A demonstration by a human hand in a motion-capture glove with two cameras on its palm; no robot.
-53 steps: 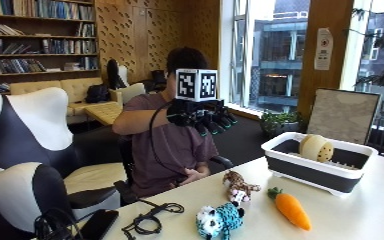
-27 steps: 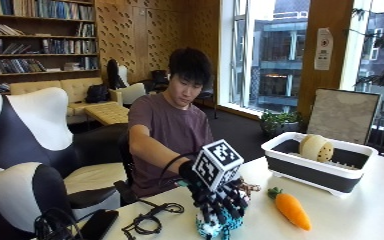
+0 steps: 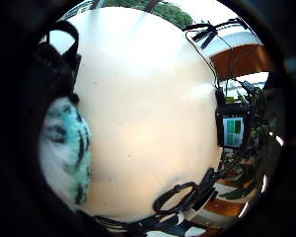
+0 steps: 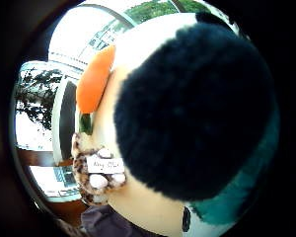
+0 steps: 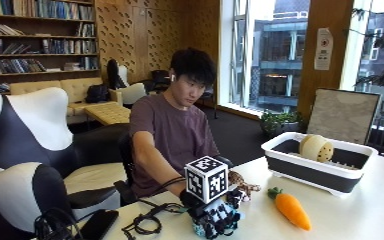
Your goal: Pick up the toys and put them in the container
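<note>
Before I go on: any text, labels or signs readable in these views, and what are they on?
No text reads clearly.
White tag on the spotted plush toy: handwriting, too blurred to read.
Sign on the wooden pillar by the window: too small to read.
Green-and-white screen of the device beside the table: no legible characters.
Book spines on the shelves: too small to read.

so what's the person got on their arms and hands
The right hand wears a black glove, with black straps at the edge of the palm views. The arm above it is bare from a short maroon t-shirt sleeve down. The other hand is not visible in the outside view.
</note>
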